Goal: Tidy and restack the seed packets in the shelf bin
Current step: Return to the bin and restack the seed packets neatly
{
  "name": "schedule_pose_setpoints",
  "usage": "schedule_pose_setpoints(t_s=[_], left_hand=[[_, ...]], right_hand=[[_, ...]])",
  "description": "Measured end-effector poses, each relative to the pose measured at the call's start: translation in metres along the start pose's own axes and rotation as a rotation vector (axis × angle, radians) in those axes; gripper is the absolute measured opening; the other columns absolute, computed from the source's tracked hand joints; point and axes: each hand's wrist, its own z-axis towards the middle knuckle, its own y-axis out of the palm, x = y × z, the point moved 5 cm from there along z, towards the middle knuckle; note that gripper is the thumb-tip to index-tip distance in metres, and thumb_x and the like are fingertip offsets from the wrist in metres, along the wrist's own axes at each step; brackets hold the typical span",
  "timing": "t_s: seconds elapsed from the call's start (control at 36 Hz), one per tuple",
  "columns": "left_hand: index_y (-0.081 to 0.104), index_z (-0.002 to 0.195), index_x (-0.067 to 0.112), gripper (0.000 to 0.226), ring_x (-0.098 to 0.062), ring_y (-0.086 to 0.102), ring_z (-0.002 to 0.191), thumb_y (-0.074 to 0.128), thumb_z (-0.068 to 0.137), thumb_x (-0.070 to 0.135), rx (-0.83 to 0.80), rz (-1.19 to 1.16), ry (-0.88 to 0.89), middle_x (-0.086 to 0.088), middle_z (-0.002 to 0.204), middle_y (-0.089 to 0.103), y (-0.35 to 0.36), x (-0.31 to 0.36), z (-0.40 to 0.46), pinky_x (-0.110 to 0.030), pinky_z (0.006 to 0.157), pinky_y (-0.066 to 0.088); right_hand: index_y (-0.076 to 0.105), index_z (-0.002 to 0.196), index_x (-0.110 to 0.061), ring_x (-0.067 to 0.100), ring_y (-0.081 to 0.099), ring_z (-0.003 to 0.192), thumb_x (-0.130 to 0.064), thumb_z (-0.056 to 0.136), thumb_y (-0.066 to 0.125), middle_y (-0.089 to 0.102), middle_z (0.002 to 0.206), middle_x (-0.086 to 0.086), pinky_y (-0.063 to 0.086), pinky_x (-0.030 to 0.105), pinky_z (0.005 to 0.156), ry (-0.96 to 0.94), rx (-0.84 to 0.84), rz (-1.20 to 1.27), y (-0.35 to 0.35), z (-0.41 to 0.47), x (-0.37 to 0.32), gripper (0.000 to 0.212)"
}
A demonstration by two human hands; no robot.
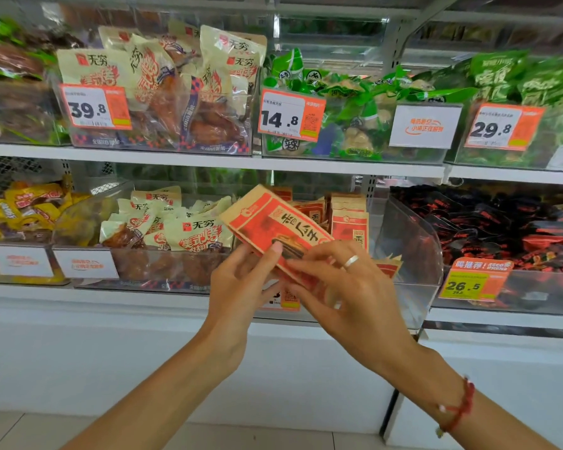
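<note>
White shop shelves (189, 157) run across the scene in two tiers, each lined with clear bins of snack packs. On the upper tier, cream packs (163, 89) stand at left behind a 39.8 tag (95, 107), green packs (348, 102) fill the middle behind a 14.8 tag (291, 115), and more green bags sit at right by a 29.8 tag (502, 127). On the lower tier, yellow packs (23, 209) lie far left, cream packs beside them, and black-and-red packs (501, 225) at right above a 26.5 tag (468, 285). The middle clear bin (413, 254) holds upright red-and-tan seed packets (350, 222) at its back. Near its front, both hands hold one tilted packet (273, 225): the left hand (241, 287) pinches its lower edge, thumb on the face, and the right hand (348, 290), wearing a ring (351, 261), has its grip curled on the packet's lower right end. A red bracelet (459, 407) circles the right wrist.
</note>
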Motion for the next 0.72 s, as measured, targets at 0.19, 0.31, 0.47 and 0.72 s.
schedule_pose_setpoints(t_s=[0.19,0.31,0.47,0.72], left_hand=[[0.062,0.116,0.02,0.026,-0.013,0.072,0.09,0.061,0.089,0.021,-0.002,0.097,0.052,0.003,0.099,0.075,-0.006,0.002,0.008,-0.019,0.068,0.056],[0.063,0.111,0.026,0.021,-0.009,0.071,0.09,0.059,0.091,0.021,-0.119,0.175,0.058,0.007,0.099,0.075,0.002,0.002,0.006,-0.017,0.068,0.055],[0.059,0.12,0.032,0.03,-0.003,0.067,0.099,0.057,0.09,0.032,-0.163,0.228,0.028,0.013,0.108,0.071,0.005,-0.007,0.007,-0.017,0.074,0.055],[0.057,0.116,0.032,0.03,0.0,0.063,0.103,0.056,0.086,0.032,-0.216,0.369,0.171,0.017,0.109,0.069,0.008,-0.006,0.008,-0.017,0.082,0.053]], right_hand=[[0.055,0.123,-0.035,0.001,0.05,0.112,-0.045,0.088,0.052,0.051,0.118,-0.025,0.05,0.027,0.085,0.313,0.048,0.3,-0.008,0.004,0.027,0.036],[0.052,0.129,-0.028,0.007,0.064,0.097,-0.046,0.084,0.062,0.064,0.111,-0.014,0.057,0.032,0.081,0.683,-0.094,0.613,0.003,-0.003,0.041,0.049],[0.063,0.103,-0.032,0.002,0.066,0.078,-0.027,0.076,0.07,0.07,0.084,-0.012,0.052,0.014,0.06,0.767,-0.005,0.817,0.001,-0.005,0.044,0.029],[0.061,0.102,-0.028,0.005,0.066,0.084,-0.028,0.073,0.074,0.071,0.088,-0.01,0.056,0.024,0.073,0.692,-0.025,0.684,-0.005,-0.001,0.045,0.032]])
